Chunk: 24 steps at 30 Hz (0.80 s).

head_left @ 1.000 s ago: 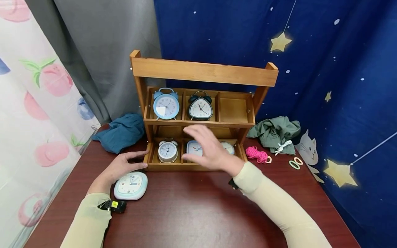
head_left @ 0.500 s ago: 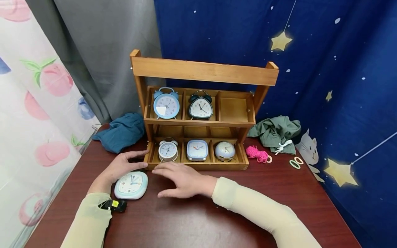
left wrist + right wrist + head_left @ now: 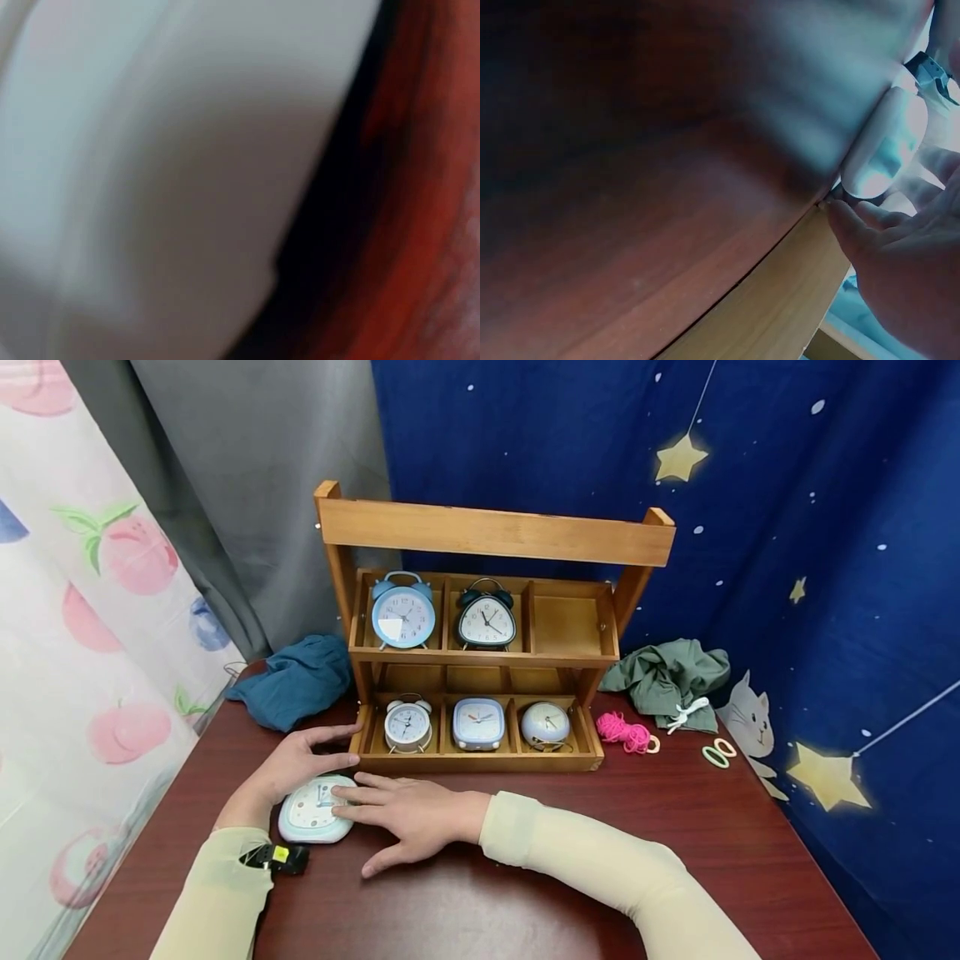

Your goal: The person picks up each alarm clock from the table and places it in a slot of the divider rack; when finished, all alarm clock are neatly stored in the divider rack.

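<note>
A rounded light-blue and white clock (image 3: 303, 814) lies face up on the table in front of the rack's left end. My right hand (image 3: 416, 814) reaches across from the right with fingers spread, its fingertips overlapping the clock's right side in the head view. In the right wrist view, those fingers (image 3: 855, 225) are right beside the clock's rounded edge (image 3: 889, 142). My left hand (image 3: 296, 768) has its fingertips at the lower left corner of the wooden rack (image 3: 480, 763), just behind the clock. A pale, blurred surface (image 3: 187, 187) fills much of the left wrist view.
The rack's upper tier holds a blue alarm clock (image 3: 403, 617) and a dark green one (image 3: 486, 620). Below stand a white clock (image 3: 407, 727), a square blue one (image 3: 478, 724) and a round one (image 3: 545, 724). Teal cloth (image 3: 296, 681), green cloth (image 3: 667, 681) and pink yarn (image 3: 622, 732) flank it.
My right hand has come down from in front of the rack's lower tier and moved left to the light-blue clock. The left hand stays at the rack's corner.
</note>
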Available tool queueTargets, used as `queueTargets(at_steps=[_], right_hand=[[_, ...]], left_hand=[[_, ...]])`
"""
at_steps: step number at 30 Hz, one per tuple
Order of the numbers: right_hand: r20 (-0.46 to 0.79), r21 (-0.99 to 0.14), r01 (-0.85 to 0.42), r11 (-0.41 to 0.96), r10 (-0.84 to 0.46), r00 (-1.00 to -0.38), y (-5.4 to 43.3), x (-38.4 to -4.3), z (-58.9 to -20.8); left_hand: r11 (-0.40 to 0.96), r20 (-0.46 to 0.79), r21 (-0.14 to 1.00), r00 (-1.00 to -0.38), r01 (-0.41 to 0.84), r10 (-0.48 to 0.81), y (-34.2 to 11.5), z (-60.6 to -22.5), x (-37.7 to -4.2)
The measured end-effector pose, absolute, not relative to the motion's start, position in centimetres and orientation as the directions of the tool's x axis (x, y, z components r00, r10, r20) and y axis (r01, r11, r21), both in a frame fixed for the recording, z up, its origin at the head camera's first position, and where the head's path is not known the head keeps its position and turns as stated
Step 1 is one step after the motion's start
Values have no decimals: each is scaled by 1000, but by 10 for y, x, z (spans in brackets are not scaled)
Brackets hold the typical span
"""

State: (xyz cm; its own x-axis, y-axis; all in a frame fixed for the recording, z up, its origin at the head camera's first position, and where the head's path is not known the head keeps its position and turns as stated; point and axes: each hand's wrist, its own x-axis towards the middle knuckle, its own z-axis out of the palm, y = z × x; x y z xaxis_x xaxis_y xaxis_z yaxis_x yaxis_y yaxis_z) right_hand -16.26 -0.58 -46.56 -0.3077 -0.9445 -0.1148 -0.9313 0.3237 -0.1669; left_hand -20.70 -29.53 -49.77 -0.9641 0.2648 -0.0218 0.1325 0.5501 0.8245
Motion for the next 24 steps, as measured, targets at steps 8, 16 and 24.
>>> queueTargets(at_steps=[8, 16, 24], right_hand=[[-112, -177, -931, 320, -946, -304, 9, -165, -465], [-18, -280, -907, 315, -946, -323, 34, -169, -459], [-16, -380, -813, 440, -883, -470, 13, -171, -468]], left_hand=[[562, -24, 816, -965, 132, 261, -295, -497, -207], [564, -21, 815, -964, 137, 265, -295, -495, -207], [555, -20, 820, -963, 138, 269, -295, -496, -208]])
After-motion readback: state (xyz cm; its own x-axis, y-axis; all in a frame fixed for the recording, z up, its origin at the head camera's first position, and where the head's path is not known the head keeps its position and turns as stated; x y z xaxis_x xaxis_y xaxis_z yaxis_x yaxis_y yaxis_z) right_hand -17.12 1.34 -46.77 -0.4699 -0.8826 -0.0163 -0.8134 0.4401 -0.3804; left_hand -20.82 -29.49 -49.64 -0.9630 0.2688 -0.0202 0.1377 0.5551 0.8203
